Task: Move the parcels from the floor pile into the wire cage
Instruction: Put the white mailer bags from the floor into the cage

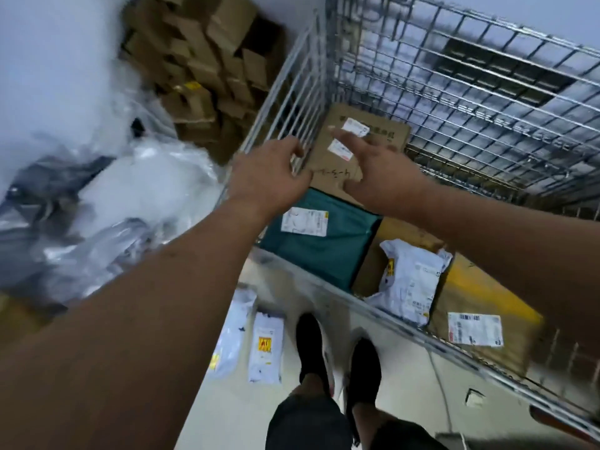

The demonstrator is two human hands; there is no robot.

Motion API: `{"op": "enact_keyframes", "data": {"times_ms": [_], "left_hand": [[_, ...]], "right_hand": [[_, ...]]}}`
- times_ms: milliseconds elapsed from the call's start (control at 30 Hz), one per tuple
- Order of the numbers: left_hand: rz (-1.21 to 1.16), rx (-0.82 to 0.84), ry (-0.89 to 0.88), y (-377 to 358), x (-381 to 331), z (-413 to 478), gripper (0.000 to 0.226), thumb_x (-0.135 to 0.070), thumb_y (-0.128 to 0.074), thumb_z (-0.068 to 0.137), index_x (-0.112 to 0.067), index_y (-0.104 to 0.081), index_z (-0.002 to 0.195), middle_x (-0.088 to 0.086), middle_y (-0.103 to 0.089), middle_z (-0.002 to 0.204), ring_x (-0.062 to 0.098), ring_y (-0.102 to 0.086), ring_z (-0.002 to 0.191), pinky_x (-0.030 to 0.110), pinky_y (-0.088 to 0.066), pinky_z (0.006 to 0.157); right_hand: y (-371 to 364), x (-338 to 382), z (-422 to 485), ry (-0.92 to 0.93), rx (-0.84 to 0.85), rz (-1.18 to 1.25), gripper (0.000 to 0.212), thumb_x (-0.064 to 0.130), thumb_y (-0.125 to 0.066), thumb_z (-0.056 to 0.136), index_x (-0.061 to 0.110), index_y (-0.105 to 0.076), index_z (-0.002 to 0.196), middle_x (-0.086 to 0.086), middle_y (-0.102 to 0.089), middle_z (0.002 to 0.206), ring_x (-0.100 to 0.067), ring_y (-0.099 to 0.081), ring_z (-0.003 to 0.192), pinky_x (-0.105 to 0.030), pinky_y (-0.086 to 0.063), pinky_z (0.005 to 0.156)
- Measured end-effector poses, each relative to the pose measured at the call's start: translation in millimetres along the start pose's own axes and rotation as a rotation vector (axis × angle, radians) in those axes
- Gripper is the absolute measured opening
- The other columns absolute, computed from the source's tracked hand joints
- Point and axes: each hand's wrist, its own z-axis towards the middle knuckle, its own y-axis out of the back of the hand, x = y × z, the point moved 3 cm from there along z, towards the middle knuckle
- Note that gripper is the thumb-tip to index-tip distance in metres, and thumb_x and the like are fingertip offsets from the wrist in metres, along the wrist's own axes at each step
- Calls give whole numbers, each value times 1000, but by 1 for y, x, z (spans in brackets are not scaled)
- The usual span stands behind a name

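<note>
Right hand [373, 172] is holding its fingers straight and apart over the flat cardboard parcel [386, 139], not clamping. Left hand [269, 177] is curling at the parcel's left corner; can't tell if it's gripping. Parcel is lying far-left inside the wire cage [487, 92]: two white labels, handwriting unreadable. Nearer in the cage: teal mailer [324, 251], white poly bag [412, 284], yellow-taped box [480, 297]. White bags [266, 349] are lying on the floor.

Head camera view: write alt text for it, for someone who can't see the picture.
A person's left hand and right hand reach over a cardboard box inside a wire cage, the right spread open. Nearer in the cage lie a green bag, a white mailer and a yellow-taped box; two white packets lie on the floor beside black shoes.
</note>
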Motion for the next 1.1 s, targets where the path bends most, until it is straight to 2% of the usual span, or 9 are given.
{"op": "enact_keyframes", "data": {"times_ms": [100,267,433,533,633,700,833,933,1100], "left_hand": [[-38,-45,104,55,30,-66,42,-58,-56,89,-35,-60,124,-3,-66,113,23,-62,106,46,-46,95],[-57,-19,297,103,111,-181,48,-62,-55,91,-40,-56,134,-3,-61,124,22,-61,115,48,-43,102],[-102,25,502,93,191,-295,52,-62,-57,91,-40,-55,138,-2,-57,137,24,-55,128,51,-39,108],[-115,29,606,60,226,-348,53,-59,-57,93,-37,-54,141,3,-55,140,30,-56,128,52,-42,106],[-84,66,763,14,251,-395,52,-56,-54,94,-37,-52,142,6,-54,135,33,-56,123,48,-44,101],[-99,97,854,-19,263,-422,53,-51,-57,94,-34,-50,144,10,-53,132,35,-56,119,49,-45,100],[-172,155,1061,-82,280,-474,61,-48,-59,94,-34,-42,151,11,-50,133,35,-54,121,49,-46,101],[-279,178,1199,-123,283,-505,68,-48,-61,94,-39,-34,155,8,-42,143,33,-49,129,48,-39,103],[-486,146,1373,-192,306,-520,69,-49,-62,92,-45,-33,155,4,-40,143,28,-51,126,43,-37,106]], "right_hand": [[21,74,-31,105,28,33,80,32,-66,93,46,-20,157,-10,-47,136,-29,-56,108,-33,-41,82],[7,198,-75,278,127,140,64,28,-75,88,34,-49,146,-1,-65,124,-17,-63,110,-30,-51,92],[-75,277,-110,315,283,64,68,34,-78,86,30,-49,147,-5,-61,134,-18,-62,114,-27,-48,91],[-143,295,-120,320,384,4,74,33,-76,87,29,-41,152,-13,-51,141,-30,-57,123,-28,-42,93],[-206,299,-125,310,465,-64,83,36,-75,87,25,-32,157,-19,-43,145,-38,-46,133,-40,-42,108],[-245,293,-125,300,484,-105,86,35,-74,86,23,-29,158,-20,-40,149,-40,-41,137,-47,-41,111],[-314,273,-124,266,616,-153,86,29,-72,91,21,-23,161,-23,-36,151,-41,-43,136,-45,-42,111],[-354,260,-120,271,724,-200,87,27,-73,89,22,-24,161,-24,-34,150,-41,-50,129,-39,-44,108],[-431,259,-110,301,825,-249,88,23,-74,87,17,-25,160,-26,-39,149,-38,-44,136,-37,-38,111]]}}
